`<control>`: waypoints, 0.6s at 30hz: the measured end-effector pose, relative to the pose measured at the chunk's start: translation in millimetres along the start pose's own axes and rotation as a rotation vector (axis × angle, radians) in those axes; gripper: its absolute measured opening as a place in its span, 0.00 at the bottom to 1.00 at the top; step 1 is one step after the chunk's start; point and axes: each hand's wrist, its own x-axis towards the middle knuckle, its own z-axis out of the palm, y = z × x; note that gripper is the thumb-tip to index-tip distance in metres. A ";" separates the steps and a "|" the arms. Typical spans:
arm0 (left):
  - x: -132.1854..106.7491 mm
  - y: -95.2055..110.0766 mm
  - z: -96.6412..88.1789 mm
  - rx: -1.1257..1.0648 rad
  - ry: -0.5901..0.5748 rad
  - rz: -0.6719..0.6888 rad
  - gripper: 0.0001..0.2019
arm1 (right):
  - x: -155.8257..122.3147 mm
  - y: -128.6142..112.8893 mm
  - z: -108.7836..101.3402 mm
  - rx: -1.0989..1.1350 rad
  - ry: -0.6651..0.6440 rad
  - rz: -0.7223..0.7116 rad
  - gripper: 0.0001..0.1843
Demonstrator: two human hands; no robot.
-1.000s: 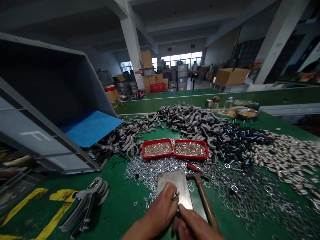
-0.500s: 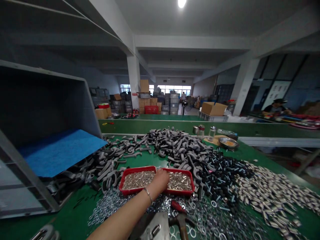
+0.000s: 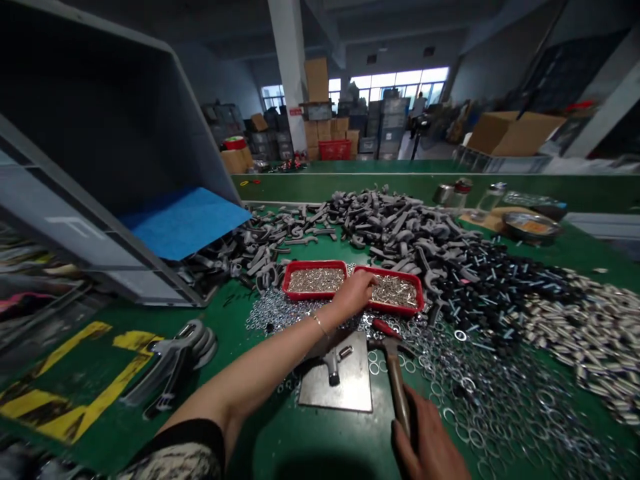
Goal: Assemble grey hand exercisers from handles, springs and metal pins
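My left hand (image 3: pixel 356 293) reaches out over the right of two red trays (image 3: pixel 417 290), its fingertips down among the small metal pins. Whether it pinches any I cannot tell. My right hand (image 3: pixel 425 448) grips the wooden handle of a hammer (image 3: pixel 397 390) with a red-tipped head, which rests among steel washers (image 3: pixel 470 400). Between my hands lies a steel plate (image 3: pixel 345 393) with a small grey metal part (image 3: pixel 333 365) and its bolt on top. The left red tray (image 3: pixel 314 263) holds similar pins.
A tilted grey crate (image 3: pixel 100 133) with a blue sheet (image 3: pixel 185 223) stands at the left of the green bench (image 3: pixel 250 440). Behind the trays lie heaped grey clamps (image 3: pixel 390 227). Black-headed bolts (image 3: pixel 500 293) and steel sleeves (image 3: pixel 585 327) spread rightward.
My left hand has left the plate and is over the right tray. My right hand has taken the hammer. The grey part now lies on the plate, and my view has shifted.
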 end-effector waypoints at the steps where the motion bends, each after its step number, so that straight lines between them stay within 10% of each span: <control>1: -18.5 13.0 3.2 -0.048 -0.007 0.035 0.09 | 1.9 -1.9 -1.9 0.003 -0.004 0.010 0.26; 5: -117.4 66.8 59.4 -0.303 -0.259 0.349 0.07 | 3.5 -3.3 -4.2 0.027 -0.028 0.043 0.26; 10: -198.2 82.6 118.1 -0.102 -0.326 0.236 0.09 | 5.2 -4.4 -6.9 0.071 -0.055 0.059 0.31; 18: -191.0 -9.3 -15.9 -0.520 0.105 -0.215 0.14 | 26.7 -24.0 -26.8 0.814 -0.328 0.553 0.24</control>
